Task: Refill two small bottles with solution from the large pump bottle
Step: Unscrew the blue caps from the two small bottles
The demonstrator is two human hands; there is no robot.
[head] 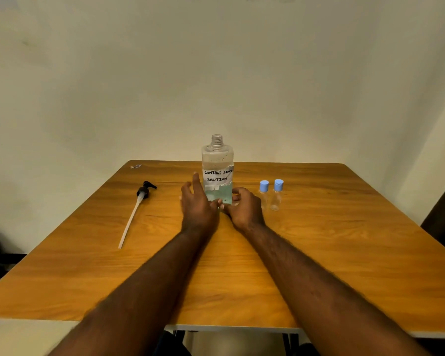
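Clear square pump bottle (217, 170), uncapped and hand-labelled, is standing mid-counter (319, 253). Left hand (197, 204) and right hand (243, 208) are flanking its base, fingers loosely spread, grasping nothing. Two small blue-capped clear bottles (270, 195) are standing right; black pump head (136, 209) is lying left.

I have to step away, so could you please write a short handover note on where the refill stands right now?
Left hand and right hand: open, empty, either side of the big bottle's base.
Big bottle: upright mid-table, neck open, part full.
Pump: already off, lying on the table to the left.
Two small bottles: upright to the right, blue caps on, look empty.
Left: uncap, fill both, recap.
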